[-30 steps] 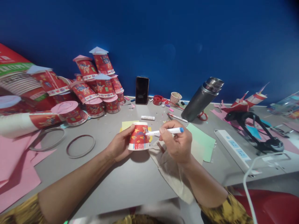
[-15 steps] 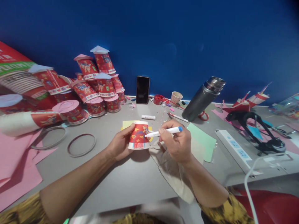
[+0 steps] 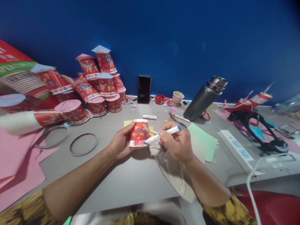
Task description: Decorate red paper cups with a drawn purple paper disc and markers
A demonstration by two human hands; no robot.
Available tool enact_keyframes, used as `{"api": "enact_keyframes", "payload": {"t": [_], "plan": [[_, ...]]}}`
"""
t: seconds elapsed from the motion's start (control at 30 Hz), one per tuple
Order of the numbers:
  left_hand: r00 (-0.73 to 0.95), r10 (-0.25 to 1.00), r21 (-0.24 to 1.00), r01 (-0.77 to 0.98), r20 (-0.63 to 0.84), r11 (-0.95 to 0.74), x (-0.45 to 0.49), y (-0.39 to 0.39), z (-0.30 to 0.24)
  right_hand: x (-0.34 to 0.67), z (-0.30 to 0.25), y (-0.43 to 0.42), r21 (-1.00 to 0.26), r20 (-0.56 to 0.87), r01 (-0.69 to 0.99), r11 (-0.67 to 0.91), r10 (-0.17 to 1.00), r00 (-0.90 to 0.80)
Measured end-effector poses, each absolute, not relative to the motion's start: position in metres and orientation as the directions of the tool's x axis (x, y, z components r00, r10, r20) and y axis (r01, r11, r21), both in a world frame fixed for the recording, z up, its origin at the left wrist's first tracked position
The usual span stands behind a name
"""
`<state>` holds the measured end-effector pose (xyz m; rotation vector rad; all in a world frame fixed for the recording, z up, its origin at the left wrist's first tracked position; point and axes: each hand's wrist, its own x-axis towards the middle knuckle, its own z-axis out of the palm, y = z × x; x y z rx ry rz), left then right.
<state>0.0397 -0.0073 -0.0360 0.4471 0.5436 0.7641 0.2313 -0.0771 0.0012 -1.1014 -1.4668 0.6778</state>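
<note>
My left hand (image 3: pixel 122 142) is closed around the left side of a red printed paper cup (image 3: pixel 138 133), held upside down above the table with its wide rim downward. Red and blue marks show on the white band near that rim. Between the fingers of my right hand (image 3: pixel 177 140) is a white marker (image 3: pixel 167 134) with a blue end. Its tip is at the lower right of the cup, by the white band. Beneath the right hand lies a pale cloth (image 3: pixel 175 175). Yellow paper (image 3: pixel 127 124) is partly hidden behind the cup.
Red paper cups (image 3: pixel 107 86) with paper tops are stacked at the left. Two tape rings (image 3: pixel 83 153) lie near pink paper (image 3: pixel 21 162). A phone (image 3: pixel 144 89) stands against the wall; a dark flask (image 3: pixel 202 100) is behind my right hand. A power strip (image 3: pixel 234 150) lies rightward.
The marker tip has moved down the cup from its printed middle to the white band near the rim. The cup is tilted slightly differently in my left hand.
</note>
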Motion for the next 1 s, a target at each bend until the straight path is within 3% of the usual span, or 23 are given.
{"api": "enact_keyframes", "payload": {"t": [0.1,0.27,0.5,0.73,1.0], "plan": [[0.598,0.749,0.557,-0.532,-0.285,0.638,0.04,-0.007,-0.035,0.231,0.002,-0.076,-0.868,0.453,0.281,0.41,0.885,0.105],[0.588,0.747,0.563,-0.519,-0.311,0.643,0.039,-0.006,-0.037,0.232,0.001,-0.076,-0.911,0.358,0.227,0.343,0.934,0.024],[0.603,0.742,0.554,-0.525,-0.294,0.647,0.037,-0.004,-0.04,0.233,0.001,-0.073,-0.928,0.335,0.191,0.32,0.941,0.047],[0.603,0.741,0.565,-0.516,-0.295,0.644,0.036,-0.002,-0.043,0.235,-0.002,-0.068,-0.9,0.423,0.196,0.389,0.889,0.174],[0.549,0.774,0.605,-0.512,-0.316,0.61,0.036,-0.002,-0.045,0.235,-0.006,-0.07,-0.877,0.452,0.252,0.408,0.879,0.15]]}}
